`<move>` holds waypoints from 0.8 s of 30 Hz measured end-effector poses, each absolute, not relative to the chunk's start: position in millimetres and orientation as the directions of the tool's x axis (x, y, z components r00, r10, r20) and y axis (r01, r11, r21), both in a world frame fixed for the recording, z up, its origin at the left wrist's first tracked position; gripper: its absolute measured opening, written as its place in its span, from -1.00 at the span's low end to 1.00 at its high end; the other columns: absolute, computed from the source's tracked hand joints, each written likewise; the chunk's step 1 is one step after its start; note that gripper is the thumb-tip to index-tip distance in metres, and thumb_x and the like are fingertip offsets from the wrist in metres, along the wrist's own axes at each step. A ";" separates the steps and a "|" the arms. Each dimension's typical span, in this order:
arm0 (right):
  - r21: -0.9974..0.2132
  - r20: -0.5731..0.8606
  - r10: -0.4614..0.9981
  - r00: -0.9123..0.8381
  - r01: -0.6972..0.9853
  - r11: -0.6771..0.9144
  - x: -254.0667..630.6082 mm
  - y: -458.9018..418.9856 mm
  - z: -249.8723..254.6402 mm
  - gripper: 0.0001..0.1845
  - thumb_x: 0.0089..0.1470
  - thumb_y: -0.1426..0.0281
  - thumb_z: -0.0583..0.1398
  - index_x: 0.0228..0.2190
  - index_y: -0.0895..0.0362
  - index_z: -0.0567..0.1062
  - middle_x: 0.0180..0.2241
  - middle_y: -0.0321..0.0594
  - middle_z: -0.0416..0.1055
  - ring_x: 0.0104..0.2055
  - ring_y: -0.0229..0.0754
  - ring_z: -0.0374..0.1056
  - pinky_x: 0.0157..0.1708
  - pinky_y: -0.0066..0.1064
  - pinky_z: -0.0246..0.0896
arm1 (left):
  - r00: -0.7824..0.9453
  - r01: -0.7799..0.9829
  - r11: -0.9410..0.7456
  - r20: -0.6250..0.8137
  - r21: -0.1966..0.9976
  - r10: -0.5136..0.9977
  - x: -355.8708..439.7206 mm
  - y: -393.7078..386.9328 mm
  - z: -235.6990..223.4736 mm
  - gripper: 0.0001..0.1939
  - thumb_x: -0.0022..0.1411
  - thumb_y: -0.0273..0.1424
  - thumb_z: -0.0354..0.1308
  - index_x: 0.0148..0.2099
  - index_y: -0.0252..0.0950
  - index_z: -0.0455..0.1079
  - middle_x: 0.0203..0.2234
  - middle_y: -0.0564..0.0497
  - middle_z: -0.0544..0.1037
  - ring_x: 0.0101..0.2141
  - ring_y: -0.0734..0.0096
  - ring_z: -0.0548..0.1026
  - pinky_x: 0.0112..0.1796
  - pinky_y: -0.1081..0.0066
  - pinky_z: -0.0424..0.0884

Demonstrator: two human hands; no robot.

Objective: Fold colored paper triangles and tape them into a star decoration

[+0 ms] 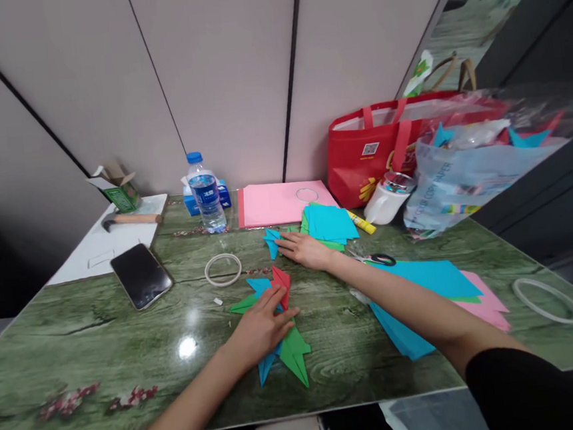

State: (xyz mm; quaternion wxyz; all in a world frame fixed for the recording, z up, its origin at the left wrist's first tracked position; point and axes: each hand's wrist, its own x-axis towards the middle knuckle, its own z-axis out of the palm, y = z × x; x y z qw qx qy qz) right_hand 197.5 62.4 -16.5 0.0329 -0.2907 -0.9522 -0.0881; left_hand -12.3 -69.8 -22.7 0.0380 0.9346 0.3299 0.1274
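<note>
Palm down over a star-like arrangement of folded paper pieces lies my left hand (258,324), its fingers stretched out and apart. Red (281,281), green (295,356) and blue (259,285) paper points stick out around it; the middle of the shape is hidden under the hand. Farther back, my right hand (303,248) reaches flat over the table with fingers extended. Its fingertips touch or nearly touch a small folded blue paper piece (271,242). Something green shows partly behind those fingers. Neither hand visibly grips anything.
Blue paper squares (330,222), a glue stick (362,222) and scissors (379,259) lie right of my right hand. Blue sheets (402,335) lie under my right forearm. Leftward are a tape ring (223,270), a phone (141,276), a hammer (134,219) and a water bottle (207,198).
</note>
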 end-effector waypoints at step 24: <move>-0.283 0.434 0.823 -0.366 0.812 0.511 224.7 -7.5 -14.3 -0.71 0.15 0.30 0.12 -0.12 0.15 0.47 -0.08 -0.03 0.41 -0.02 -0.03 0.29 -0.10 -0.19 0.27 | 0.757 0.588 -0.791 0.229 0.172 0.612 -12.6 -51.2 -22.8 -0.61 0.23 -0.29 0.08 0.05 -0.39 0.33 0.02 -0.22 0.40 0.11 0.01 0.27 0.04 0.06 0.35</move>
